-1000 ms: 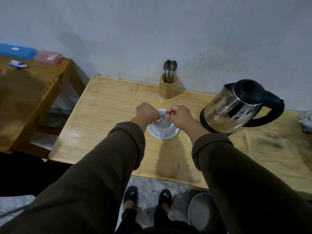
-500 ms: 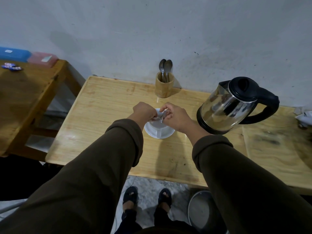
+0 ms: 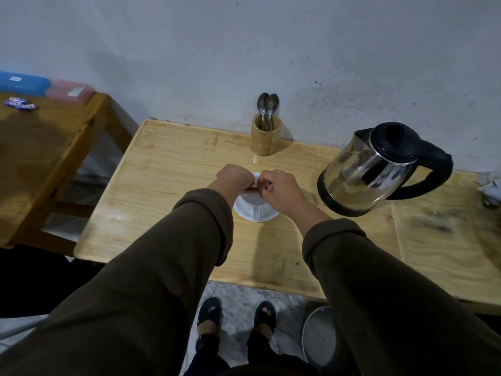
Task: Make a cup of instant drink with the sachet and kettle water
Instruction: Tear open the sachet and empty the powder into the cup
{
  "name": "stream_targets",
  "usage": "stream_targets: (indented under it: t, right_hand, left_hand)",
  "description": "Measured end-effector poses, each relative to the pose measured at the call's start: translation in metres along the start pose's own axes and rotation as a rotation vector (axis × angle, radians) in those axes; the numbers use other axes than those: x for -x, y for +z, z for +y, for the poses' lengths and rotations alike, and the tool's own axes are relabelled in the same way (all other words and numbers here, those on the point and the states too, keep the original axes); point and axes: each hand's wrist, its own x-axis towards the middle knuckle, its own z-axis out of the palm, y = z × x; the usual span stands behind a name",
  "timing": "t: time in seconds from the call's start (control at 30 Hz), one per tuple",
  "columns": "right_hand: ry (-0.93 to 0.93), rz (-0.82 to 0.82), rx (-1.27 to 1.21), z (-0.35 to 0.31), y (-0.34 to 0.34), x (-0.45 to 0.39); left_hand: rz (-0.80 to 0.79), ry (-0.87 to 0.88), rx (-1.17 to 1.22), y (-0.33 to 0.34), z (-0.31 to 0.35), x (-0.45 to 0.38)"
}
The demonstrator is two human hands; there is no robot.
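A white cup point(image 3: 254, 210) stands on the light wooden table point(image 3: 168, 180), mostly covered by my hands. My left hand point(image 3: 234, 176) and my right hand point(image 3: 279, 188) meet directly above the cup, fingers pinched together on a small sachet point(image 3: 256, 188) of which only a sliver shows between them. A steel kettle point(image 3: 371, 172) with a black lid and handle stands to the right of the cup.
A wooden holder point(image 3: 264, 138) with two spoons point(image 3: 268, 105) stands by the wall behind the cup. A darker table point(image 3: 40, 147) at the left carries blue and pink boxes. Crumpled paper point(image 3: 492, 189) lies at the far right. A metal basin point(image 3: 318, 335) sits on the floor.
My hands have drawn closer together over the cup, and the sachet between them is now almost hidden by the fingers.
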Motion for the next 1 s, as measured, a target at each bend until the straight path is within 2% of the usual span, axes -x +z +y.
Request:
stream_targets:
  t: [0.23, 0.37, 0.53, 0.63, 0.8, 1.0]
  right_hand:
    - [0.107, 0.064, -0.045, 0.001, 0.004, -0.008]
    - [0.221, 0.082, -0.114, 0.002, 0.005, -0.009]
    - [0.317, 0.089, -0.190, 0.005, 0.005, -0.011]
    - [0.349, 0.090, -0.195, 0.005, 0.004, -0.011]
    - [0.359, 0.090, -0.190, 0.006, 0.003, -0.011]
    - [0.367, 0.087, -0.200, 0.007, 0.000, -0.011]
  left_hand:
    - [-0.079, -0.080, 0.056, -0.002, 0.003, 0.014]
    - [-0.016, -0.054, 0.005, -0.008, -0.002, 0.011]
    - [-0.027, 0.058, -0.164, -0.011, -0.005, 0.003]
    - [0.018, 0.146, -0.420, -0.011, -0.005, 0.005]
    - [0.091, 0.330, -0.712, -0.011, -0.004, 0.010]
    - [0.105, 0.383, -0.762, -0.010, -0.007, 0.006]
